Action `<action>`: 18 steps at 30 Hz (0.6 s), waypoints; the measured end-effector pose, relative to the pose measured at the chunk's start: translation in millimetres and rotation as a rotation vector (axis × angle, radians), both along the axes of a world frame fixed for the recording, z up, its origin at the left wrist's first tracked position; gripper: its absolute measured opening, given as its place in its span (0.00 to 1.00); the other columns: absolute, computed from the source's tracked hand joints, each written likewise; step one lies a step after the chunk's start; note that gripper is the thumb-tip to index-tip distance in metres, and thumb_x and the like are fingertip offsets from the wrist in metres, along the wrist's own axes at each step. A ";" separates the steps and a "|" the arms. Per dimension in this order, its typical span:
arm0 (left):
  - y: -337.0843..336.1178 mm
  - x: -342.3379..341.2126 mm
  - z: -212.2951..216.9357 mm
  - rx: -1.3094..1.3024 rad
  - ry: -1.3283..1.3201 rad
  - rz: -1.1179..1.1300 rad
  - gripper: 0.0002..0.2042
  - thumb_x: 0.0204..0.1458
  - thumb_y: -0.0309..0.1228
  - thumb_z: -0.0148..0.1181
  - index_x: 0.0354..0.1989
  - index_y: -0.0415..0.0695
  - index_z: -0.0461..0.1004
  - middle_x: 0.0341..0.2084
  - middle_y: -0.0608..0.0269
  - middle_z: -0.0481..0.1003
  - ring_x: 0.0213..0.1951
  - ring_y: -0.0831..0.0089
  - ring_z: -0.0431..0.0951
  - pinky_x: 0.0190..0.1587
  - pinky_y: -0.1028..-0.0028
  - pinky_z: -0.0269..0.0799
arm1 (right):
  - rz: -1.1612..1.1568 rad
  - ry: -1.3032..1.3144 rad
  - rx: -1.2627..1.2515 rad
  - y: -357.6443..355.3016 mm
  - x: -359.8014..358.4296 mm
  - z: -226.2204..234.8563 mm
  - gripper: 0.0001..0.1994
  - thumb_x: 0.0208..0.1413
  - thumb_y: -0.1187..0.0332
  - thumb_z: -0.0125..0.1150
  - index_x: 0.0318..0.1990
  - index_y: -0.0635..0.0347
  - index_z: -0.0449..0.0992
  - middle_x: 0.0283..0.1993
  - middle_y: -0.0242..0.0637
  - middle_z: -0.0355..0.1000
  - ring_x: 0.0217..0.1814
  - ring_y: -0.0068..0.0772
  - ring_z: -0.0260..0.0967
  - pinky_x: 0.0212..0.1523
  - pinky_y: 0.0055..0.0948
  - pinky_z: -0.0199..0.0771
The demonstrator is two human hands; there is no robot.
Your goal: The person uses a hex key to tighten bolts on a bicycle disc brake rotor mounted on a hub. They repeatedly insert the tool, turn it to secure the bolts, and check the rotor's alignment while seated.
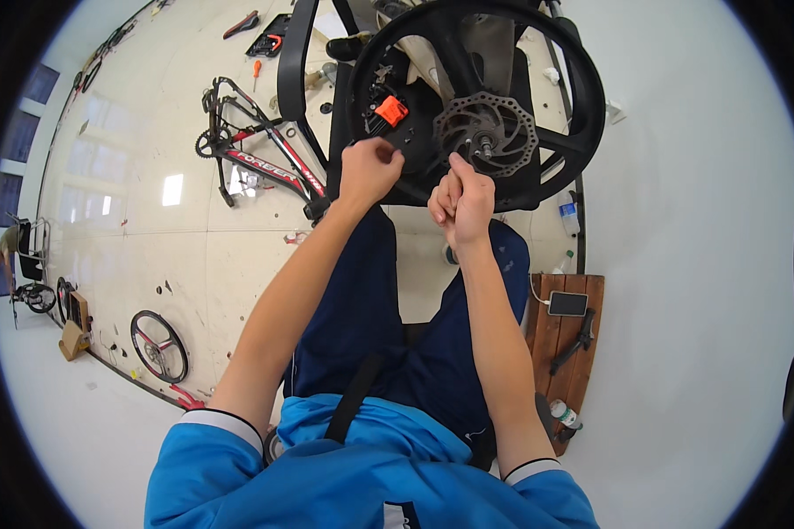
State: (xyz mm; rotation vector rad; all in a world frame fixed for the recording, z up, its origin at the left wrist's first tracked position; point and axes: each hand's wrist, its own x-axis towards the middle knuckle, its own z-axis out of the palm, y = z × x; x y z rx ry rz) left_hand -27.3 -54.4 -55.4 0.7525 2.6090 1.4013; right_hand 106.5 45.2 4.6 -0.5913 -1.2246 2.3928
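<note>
The right hand has its fingers curled in and its index fingertip at the near edge of the rotor; whether it touches or pinches anything, I cannot tell. The left hand is bent over the near left rim, thumb and fingertips narrowly spaced; a small part between them cannot be made out. The black wheel lies on a black chair beyond the knees, rotor facing up. Through its spokes shows an orange piece. Left, on the floor, are a bike frame and a screwdriver; right, a phone rests on a wooden bench.
</note>
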 end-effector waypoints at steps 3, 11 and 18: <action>-15.2 12.1 6.2 0.084 -0.164 0.033 0.09 0.47 0.30 0.65 0.32 0.34 0.80 0.23 0.57 0.81 0.26 0.74 0.82 0.32 0.77 0.77 | 0.117 -0.059 -0.012 9.3 4.5 8.4 0.28 0.63 0.59 0.49 0.09 0.51 0.51 0.07 0.29 0.48 0.07 0.26 0.52 0.11 0.25 0.48; 9.7 25.8 46.3 0.336 -0.312 -0.192 0.07 0.53 0.24 0.62 0.37 0.33 0.78 0.26 0.59 0.80 0.30 0.77 0.81 0.35 0.79 0.77 | 0.278 -0.153 0.109 23.1 19.6 15.8 0.27 0.60 0.63 0.55 0.08 0.51 0.54 0.07 0.26 0.49 0.06 0.23 0.52 0.10 0.23 0.43; 38.2 27.1 68.1 0.235 -0.102 -0.296 0.07 0.54 0.24 0.61 0.39 0.34 0.80 0.27 0.59 0.81 0.30 0.76 0.82 0.36 0.79 0.77 | 0.288 -0.082 0.046 13.4 50.9 18.8 0.28 0.59 0.62 0.57 0.09 0.51 0.52 0.07 0.24 0.48 0.06 0.19 0.48 0.10 0.23 0.42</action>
